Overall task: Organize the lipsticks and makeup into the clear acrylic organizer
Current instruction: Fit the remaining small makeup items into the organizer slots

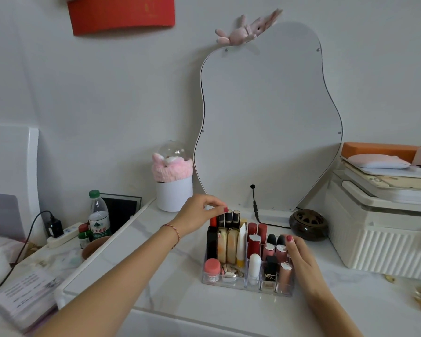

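Hands first: my left hand (199, 210) reaches over the back row, fingertips pinching the top of a black lipstick (221, 218). My right hand (299, 254) rests with relaxed fingers against the clear acrylic organizer (231, 282) at its 3 o'clock edge, holding nothing. It sits mid-table (180, 295), a mirror (270, 117) at 12 o'clock.

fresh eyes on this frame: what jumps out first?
The big pear-shaped mirror leaning against the wall at the back of the white table, with a pink plush rabbit on its top edge. In front of it, the clear acrylic organizer, packed with upright lipsticks. The left hand reaches over its back row; the right hand rests against its right side.
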